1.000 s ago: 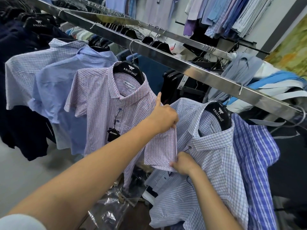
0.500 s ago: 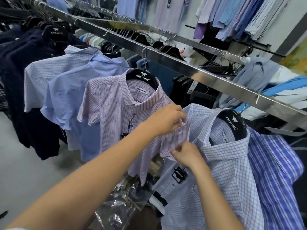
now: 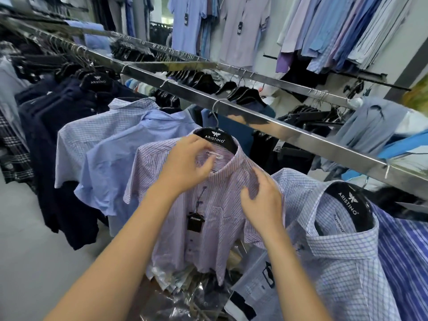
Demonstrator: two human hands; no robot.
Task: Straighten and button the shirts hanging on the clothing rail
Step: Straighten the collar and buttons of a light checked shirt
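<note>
The left hand point(image 3: 185, 165), fingers curled at the collar of the pink-and-white checked short-sleeved shirt point(image 3: 215, 228), hides the top button and half the neck label. The right hand point(image 3: 261, 202) covers part of the shirt's shoulder nearer the right end of the flat polished steel rail point(image 3: 289, 133); motion blur leaves its hold on the cloth unclear. Both forearms are cut off by the bottom edge. Small print on the black card hang tag point(image 3: 195, 221) is too blurred to read. The rail runs out of frame on the right. The blue-and-white checked shirt point(image 3: 342, 262) is cropped below, and the blue striped shirt point(image 3: 405, 262) at the right edge. Contents of the crumpled clear plastic bags point(image 3: 185, 297) cannot be made out.
</note>
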